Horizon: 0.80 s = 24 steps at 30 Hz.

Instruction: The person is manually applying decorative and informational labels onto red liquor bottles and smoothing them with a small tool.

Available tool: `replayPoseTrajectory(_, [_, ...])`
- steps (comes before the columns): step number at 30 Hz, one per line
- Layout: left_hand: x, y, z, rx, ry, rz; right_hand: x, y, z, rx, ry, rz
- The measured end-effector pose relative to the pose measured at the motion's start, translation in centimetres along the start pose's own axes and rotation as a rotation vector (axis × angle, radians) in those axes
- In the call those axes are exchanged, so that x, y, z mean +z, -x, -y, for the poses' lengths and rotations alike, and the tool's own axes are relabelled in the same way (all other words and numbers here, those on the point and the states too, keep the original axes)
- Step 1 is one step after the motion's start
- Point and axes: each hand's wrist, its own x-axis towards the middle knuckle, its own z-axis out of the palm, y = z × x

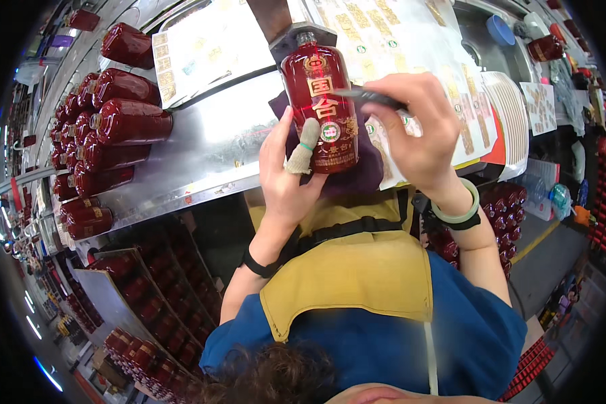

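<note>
A dark red glass bottle (320, 145) with gold lettering and a small green-and-white round emblem lies on a purple cloth (367, 172). Its neck points away from me, against a metal block (283, 46). My left hand (286, 178) closes around the bottle's lower left side; one finger wears a beige cloth cover with a green band (304, 149). Over the bottle's right edge, my right hand (417, 128) pinches a slim black-handled tool (380, 99) with a grey tip. The tip is blurred by motion, and whether it touches the glass I cannot tell.
Several red bottles (131, 121) are stacked on the metal bench (202, 151) at left. Sheets of gold decals (377, 27) cover the bench beyond and right of the bottle. A blue cup (500, 30) stands far right. Racks of bottles (161, 289) sit below the bench.
</note>
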Motion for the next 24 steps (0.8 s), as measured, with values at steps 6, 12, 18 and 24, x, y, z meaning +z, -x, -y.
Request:
replayPoseTrajectory(6, [0.2, 0.5, -0.3, 0.035, -0.081, -0.045, -0.1, 1.1, -0.6, 0.267, -0.002, -0.103])
replayPoseTrajectory(12, [-0.4, -1.2, -2.1, 0.038, -0.254, 0.05, 0.4, 1.9, -0.7, 0.342, -0.082, -0.121])
replayPoseTrajectory(18, [0.0, -1.2, -3.2, 0.041, -0.414, 0.112, 0.4, 2.2, -0.1, 0.438, -0.052, -0.075])
replayPoseTrajectory(24, [0.5, 1.0, -1.7, 0.133, -0.267, -0.111, 0.3, 4.1, -0.8, 0.576, -0.187, -0.059])
